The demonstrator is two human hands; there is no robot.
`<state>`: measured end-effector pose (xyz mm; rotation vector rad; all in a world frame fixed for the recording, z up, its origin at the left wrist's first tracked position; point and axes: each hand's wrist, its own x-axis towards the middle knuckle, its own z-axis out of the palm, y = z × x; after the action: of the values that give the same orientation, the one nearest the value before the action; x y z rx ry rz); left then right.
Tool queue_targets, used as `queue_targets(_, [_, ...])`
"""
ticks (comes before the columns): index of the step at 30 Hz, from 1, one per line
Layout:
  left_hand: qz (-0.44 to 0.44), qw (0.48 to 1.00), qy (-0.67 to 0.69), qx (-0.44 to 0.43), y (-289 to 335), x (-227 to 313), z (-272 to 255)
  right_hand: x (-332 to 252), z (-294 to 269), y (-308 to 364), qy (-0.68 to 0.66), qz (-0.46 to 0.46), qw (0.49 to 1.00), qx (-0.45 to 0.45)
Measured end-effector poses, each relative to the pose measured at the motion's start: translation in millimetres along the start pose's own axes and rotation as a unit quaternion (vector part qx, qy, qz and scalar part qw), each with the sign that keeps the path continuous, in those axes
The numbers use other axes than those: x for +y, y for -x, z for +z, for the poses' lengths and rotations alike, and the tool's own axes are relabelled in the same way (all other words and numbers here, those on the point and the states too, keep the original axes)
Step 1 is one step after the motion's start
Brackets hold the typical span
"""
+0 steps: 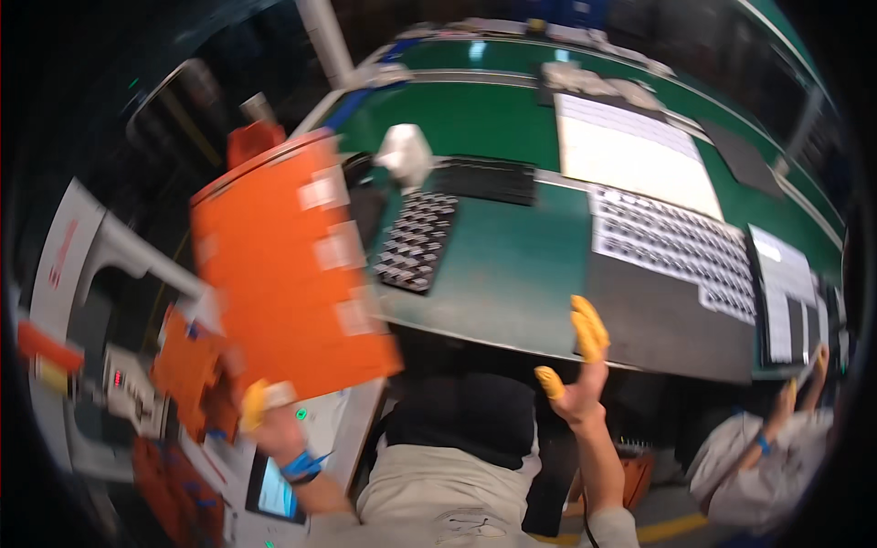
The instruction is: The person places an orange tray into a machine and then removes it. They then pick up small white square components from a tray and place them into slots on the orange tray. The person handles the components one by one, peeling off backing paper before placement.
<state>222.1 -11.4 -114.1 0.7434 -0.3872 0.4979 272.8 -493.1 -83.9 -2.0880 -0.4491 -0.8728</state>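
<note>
My left hand (276, 431), with yellow finger cots and a blue wrist strap, grips the lower left corner of a large flat orange board (269, 274). The board is tilted and smeared by motion, and pale patches line its right side. Fingers apart and also in yellow cots, my right hand (581, 388) is held empty near the front edge of the green bench (498, 283). Closest to it on the bench is a dark mat (658, 315). A black tray of small parts (417, 242) lies to the right of the orange board.
White sheets with rows of small parts (676, 242) lie on the mat, a white panel (630, 151) behind them. A co-worker's hands (784, 402) are at the far right. Left stand a machine with a digital display (123, 388) and a lit screen (277, 489).
</note>
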Motion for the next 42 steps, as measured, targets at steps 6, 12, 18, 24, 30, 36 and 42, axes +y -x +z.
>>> queue_targets(6, [0.029,0.946,-0.216,0.239,-27,88,63,29,-3,2,-0.014,0.053,0.998,-0.013])
queue_targets(12, [0.045,0.930,-0.254,0.260,-13,150,30,53,-1,8,0.060,0.062,0.992,-0.087])
queue_targets(18, [0.032,0.902,-0.278,0.328,-21,177,10,50,1,7,0.082,0.054,0.988,-0.122])
queue_targets(24, [0.046,0.888,-0.269,0.370,-26,188,9,52,0,10,0.076,0.057,0.990,-0.103])
queue_targets(30, [0.055,0.878,-0.274,0.388,-30,182,11,55,1,10,0.095,0.049,0.990,-0.096])
queue_targets(36, [0.063,0.895,-0.219,0.385,-30,181,3,48,3,9,0.093,0.048,0.990,-0.090])
queue_targets(42, [0.079,0.871,-0.201,0.442,-44,177,-14,51,3,12,0.088,0.056,0.992,-0.074])
